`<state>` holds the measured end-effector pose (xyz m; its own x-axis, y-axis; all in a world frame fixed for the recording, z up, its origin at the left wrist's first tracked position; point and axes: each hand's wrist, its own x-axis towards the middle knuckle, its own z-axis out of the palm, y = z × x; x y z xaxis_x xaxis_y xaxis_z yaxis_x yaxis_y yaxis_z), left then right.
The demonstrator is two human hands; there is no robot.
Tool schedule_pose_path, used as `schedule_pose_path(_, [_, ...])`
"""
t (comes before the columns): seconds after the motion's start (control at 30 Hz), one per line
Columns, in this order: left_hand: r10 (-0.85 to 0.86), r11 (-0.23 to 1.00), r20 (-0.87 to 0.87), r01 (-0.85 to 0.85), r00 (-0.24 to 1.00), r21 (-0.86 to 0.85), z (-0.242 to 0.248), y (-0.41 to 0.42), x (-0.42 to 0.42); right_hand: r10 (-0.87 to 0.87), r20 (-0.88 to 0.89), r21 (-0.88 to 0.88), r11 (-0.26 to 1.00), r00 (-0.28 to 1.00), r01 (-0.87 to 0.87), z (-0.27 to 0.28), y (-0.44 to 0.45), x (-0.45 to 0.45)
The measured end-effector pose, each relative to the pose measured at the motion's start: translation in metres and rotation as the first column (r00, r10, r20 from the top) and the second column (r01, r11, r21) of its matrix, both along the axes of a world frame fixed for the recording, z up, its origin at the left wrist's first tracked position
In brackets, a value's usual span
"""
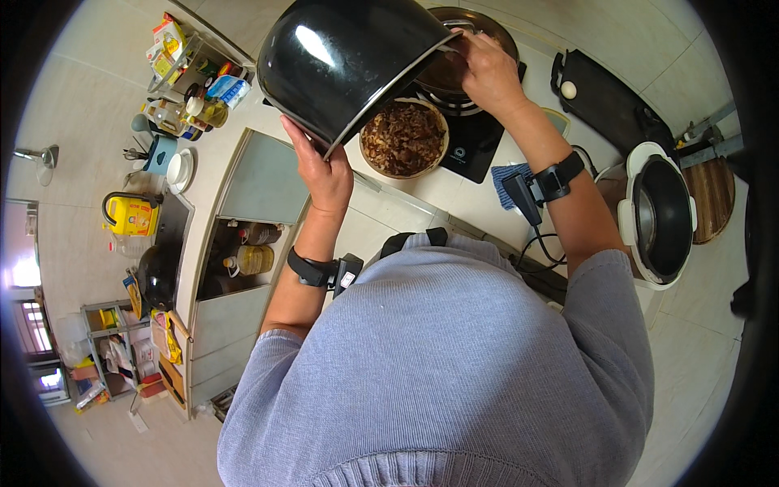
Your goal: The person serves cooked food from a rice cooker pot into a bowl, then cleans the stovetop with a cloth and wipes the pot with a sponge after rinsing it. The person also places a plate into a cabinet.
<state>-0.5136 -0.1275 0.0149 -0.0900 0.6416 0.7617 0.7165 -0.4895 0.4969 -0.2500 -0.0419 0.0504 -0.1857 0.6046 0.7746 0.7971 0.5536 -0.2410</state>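
A black inner pot (341, 61) of a rice cooker is held up between my hands, tipped well over with its mouth towards the lower right. My left hand (325, 176) supports the near side of its rim, fingers flat along the outer wall. My right hand (490, 70) grips the far edge of the rim. Just below the mouth, a round dish of dark brown chopped food (404, 137) sits on the counter. Behind the pot and my right hand, a wide pan (514, 39) rests on the stove, partly hidden. The pot's inside is mostly out of sight.
A black glass cooktop (468, 158) lies beside the dish. To the right are a blue cloth (506, 185), a rice cooker body (663, 219) and a black appliance (608, 100) with an egg (568, 90) on it. Seasoning bottles (207, 111) crowd the left corner.
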Motion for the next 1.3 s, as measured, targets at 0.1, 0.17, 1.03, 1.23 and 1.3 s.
schedule_pose_path(0.1, [-0.011, 1.000, 0.011, 0.011, 1.000, -0.006, 0.000, -0.002, 0.000, 0.018, 0.012, 0.007, 1.000, 1.000, -0.018, 0.000, 0.001, 0.001])
schedule_pose_path(0.17, [-0.006, 1.000, 0.008, 0.006, 1.000, 0.000, 0.000, -0.002, 0.002, 0.022, 0.029, 0.013, 1.000, 0.999, -0.022, -0.001, 0.003, 0.002])
schedule_pose_path(1.03, [-0.075, 0.886, 0.805, 0.410, 0.589, -0.217, -0.034, 0.025, -0.042, 0.112, 0.348, -0.192, 0.980, 0.931, -0.046, 0.022, 0.048, -0.060])
schedule_pose_path(1.23, [0.138, 0.860, 0.900, 0.401, 0.413, -0.316, -0.020, 0.030, -0.078, 0.098, 0.446, -0.143, 0.989, 0.890, -0.037, 0.042, 0.050, -0.100])
schedule_pose_path(1.3, [0.156, 0.843, 0.927, 0.443, 0.340, -0.305, -0.012, 0.029, -0.088, 0.080, 0.445, -0.233, 0.972, 0.892, 0.029, 0.047, 0.036, -0.105])
